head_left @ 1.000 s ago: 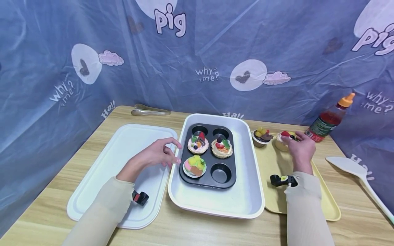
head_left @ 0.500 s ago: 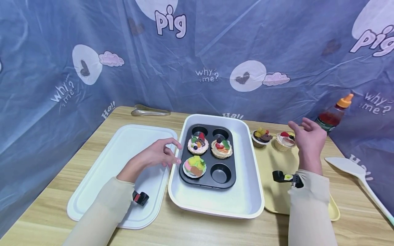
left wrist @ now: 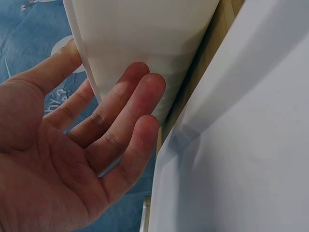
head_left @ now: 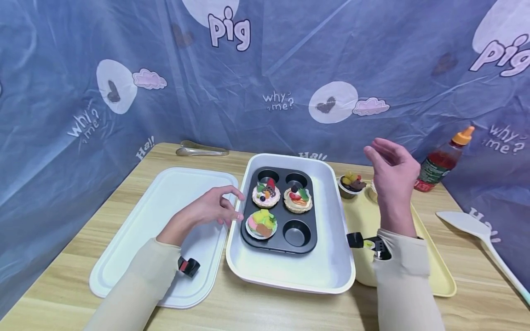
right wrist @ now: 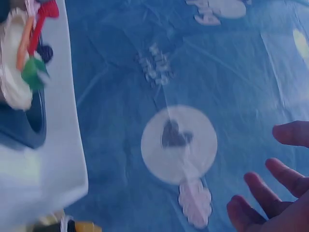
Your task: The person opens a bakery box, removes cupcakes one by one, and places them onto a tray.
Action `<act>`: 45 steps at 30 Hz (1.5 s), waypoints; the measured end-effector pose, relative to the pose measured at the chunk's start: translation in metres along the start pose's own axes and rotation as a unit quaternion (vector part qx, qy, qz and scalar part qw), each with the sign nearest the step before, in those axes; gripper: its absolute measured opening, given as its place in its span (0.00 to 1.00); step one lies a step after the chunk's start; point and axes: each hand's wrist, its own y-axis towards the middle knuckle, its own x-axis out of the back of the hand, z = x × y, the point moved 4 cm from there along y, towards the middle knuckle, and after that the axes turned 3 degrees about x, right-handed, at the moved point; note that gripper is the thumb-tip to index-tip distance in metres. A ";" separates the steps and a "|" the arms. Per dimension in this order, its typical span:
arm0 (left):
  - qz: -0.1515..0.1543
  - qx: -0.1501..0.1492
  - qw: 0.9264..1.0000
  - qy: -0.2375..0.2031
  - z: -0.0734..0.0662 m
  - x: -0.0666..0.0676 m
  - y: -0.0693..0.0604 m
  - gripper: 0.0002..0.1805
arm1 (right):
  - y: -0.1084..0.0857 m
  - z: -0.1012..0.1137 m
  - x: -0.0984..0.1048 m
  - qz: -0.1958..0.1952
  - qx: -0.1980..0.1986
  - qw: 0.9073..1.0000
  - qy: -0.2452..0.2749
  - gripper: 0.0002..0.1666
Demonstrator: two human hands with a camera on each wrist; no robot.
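My left hand [head_left: 209,207] is at the left rim of a deep white tray [head_left: 333,271], fingers loosely bent. The left wrist view shows its fingers [left wrist: 145,92] straddling the rim with a fingertip against it. Raised over the yellow tray [head_left: 360,220], my right hand [head_left: 393,179] holds nothing, its fingers spread in the right wrist view. Inside the white tray lies a dark muffin pan [head_left: 285,246]. Its cups hold a pink-cream tart [head_left: 266,194], a fruit tart [head_left: 298,199] and a tart with yellow pieces [head_left: 262,224]. Its other cups are empty.
A chocolate cupcake [head_left: 350,185] stands on the yellow tray's far end; another cupcake [head_left: 372,192] is mostly hidden by my right hand. Around are an orange-capped sauce bottle [head_left: 443,161], a white spoon [head_left: 469,225], metal tongs [head_left: 203,149] and a flat white tray [head_left: 165,197].
My right hand has lifted off the light-coloured cupcake on the yellow tray, shifted right, then come back left and higher, with nothing in it. My left hand stays at the rim.
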 end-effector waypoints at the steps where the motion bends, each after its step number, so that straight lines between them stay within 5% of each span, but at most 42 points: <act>1: -0.001 0.001 1.000 0.001 0.000 0.000 0.000 0.23 | -0.003 0.002 -0.004 0.005 0.015 1.000 0.007 0.14; 6: -0.004 0.008 1.000 0.002 0.001 0.000 0.001 0.23 | -0.015 0.004 -0.022 0.043 0.038 0.998 -0.003 0.09; 11: -0.004 0.009 1.000 -0.001 0.000 0.000 0.001 0.23 | -0.027 -0.002 -0.039 0.107 0.020 0.991 -0.072 0.12; 16: -0.002 0.009 1.000 -0.004 0.001 0.000 0.001 0.23 | -0.038 -0.013 -0.054 0.180 -0.002 0.973 -0.142 0.19; 27: -0.003 0.011 1.000 -0.002 0.000 -0.001 0.002 0.23 | -0.049 -0.032 -0.072 0.305 -0.042 0.930 -0.199 0.27; 45: -0.004 0.015 1.000 -0.001 -0.001 0.000 0.001 0.23 | -0.050 -0.055 -0.071 0.397 -0.091 0.883 -0.233 0.38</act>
